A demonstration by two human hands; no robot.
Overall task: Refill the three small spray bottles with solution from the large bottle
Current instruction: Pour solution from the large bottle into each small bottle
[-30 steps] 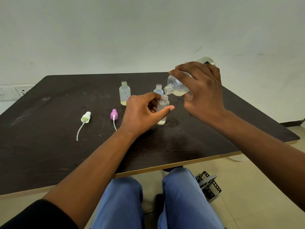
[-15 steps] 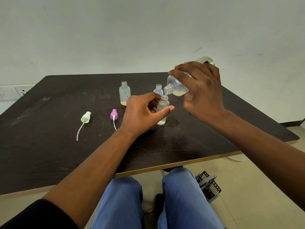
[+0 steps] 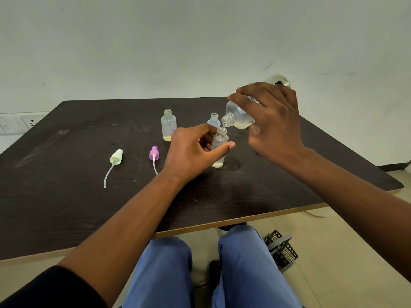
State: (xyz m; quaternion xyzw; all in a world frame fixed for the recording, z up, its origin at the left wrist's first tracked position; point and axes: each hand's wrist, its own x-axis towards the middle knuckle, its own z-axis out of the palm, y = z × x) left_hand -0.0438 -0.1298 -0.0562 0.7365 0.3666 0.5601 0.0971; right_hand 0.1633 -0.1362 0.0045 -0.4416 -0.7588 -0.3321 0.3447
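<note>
Right hand (image 3: 274, 121) grips tilted large bottle (image 3: 239, 116), pouring. Left hand (image 3: 193, 152) clasps nearly empty small bottle (image 3: 219, 150) below. Two beyond (image 3: 169, 125) look low, probably unfilled.

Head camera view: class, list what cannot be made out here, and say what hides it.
- Large bottle: body mostly covered by the right hand; fill level unclear.
- Small blue bottle: lower part hidden behind the left hand and the held bottle.
- Third spray cap: not visible.
</note>
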